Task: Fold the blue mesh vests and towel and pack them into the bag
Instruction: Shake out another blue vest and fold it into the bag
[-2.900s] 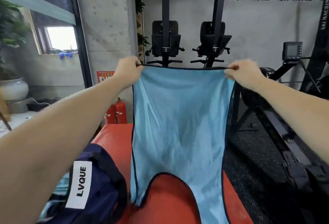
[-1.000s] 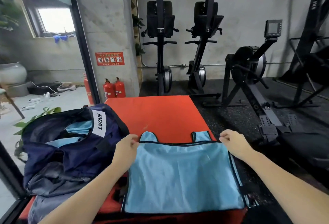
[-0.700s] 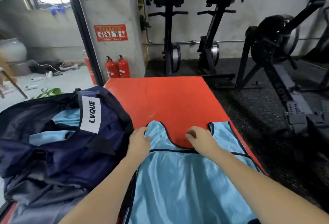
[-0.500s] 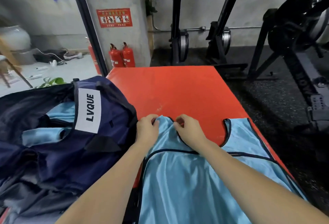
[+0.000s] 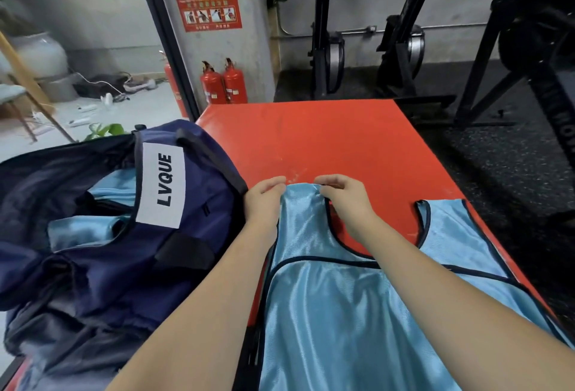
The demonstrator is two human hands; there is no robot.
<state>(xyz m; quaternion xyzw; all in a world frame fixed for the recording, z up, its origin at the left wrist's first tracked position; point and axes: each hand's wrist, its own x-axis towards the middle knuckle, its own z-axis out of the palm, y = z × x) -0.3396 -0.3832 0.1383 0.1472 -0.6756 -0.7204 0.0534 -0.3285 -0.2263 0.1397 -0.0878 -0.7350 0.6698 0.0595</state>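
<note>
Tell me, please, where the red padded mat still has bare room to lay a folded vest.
Free: the red padded mat beyond both hands, up to its far edge. Crowded: the navy duffel bag fills the left, the light-blue mesh vest the near right.

1. The far half of the red mat (image 5: 336, 141) lies bare from its far edge to where the hands meet; a hand could pass there freely.
2. The navy bag (image 5: 130, 250) crowds the mat's left edge, its open mouth facing up with folded blue vests (image 5: 77, 232) inside.
3. The blue vest (image 5: 326, 313) covers the near right part of the mat, up to its right edge.
4. Beyond the far edge stand two red extinguishers (image 5: 224, 82) and black gym machines (image 5: 401, 33).
</note>
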